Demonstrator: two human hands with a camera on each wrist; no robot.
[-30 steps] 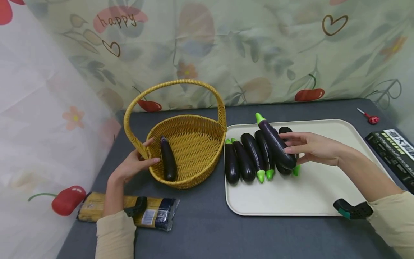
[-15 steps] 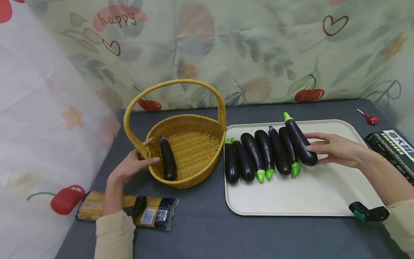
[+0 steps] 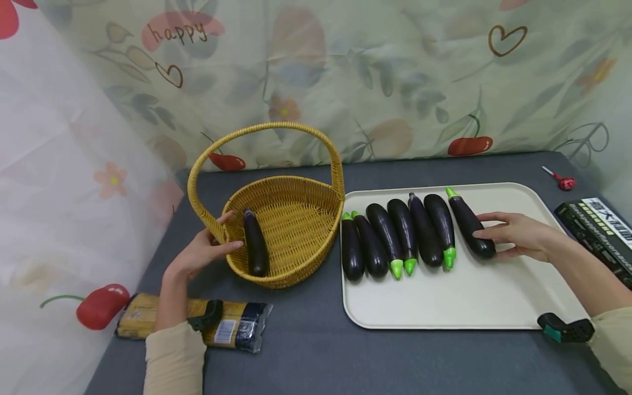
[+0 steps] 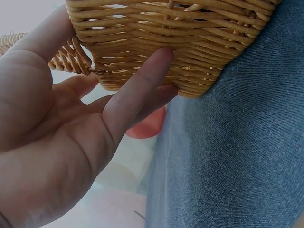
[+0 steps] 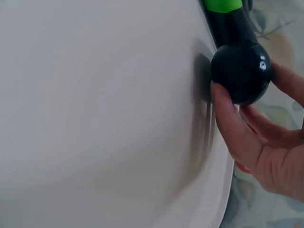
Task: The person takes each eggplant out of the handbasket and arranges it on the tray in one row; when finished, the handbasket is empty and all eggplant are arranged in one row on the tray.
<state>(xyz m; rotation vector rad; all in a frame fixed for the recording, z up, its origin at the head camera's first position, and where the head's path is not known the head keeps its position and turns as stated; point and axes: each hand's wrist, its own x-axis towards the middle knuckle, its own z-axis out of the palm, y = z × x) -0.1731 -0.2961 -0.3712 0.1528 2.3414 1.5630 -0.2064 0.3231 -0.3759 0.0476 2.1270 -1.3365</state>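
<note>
My right hand (image 3: pixel 520 236) pinches the rounded lower end of a dark purple eggplant (image 3: pixel 469 224), thumb on one side and fingers on the other. Its green stem points to the back left, and it lies low over the white tray (image 3: pixel 444 307). In the right wrist view the blunt end of this eggplant (image 5: pixel 240 73) faces the camera. To its left several other eggplants (image 3: pixel 387 236) lie in a row. My left hand (image 3: pixel 197 255) grips the left rim of a wicker basket (image 3: pixel 291 230) beside the handle's foot, with fingers against the woven wall (image 4: pixel 142 45). One eggplant (image 3: pixel 255 244) lies inside the basket.
A packet of dry noodles (image 3: pixel 222 326) lies under my left forearm. Right of the tray are a black box (image 3: pixel 594 233) and a red lollipop (image 3: pixel 565 183). A patterned cloth (image 3: pixel 326 82) hangs behind the grey table (image 3: pixel 316 359).
My right hand has carried the eggplant rightward from above the row and lowered it toward the tray at the row's right end. The left hand stays on the basket.
</note>
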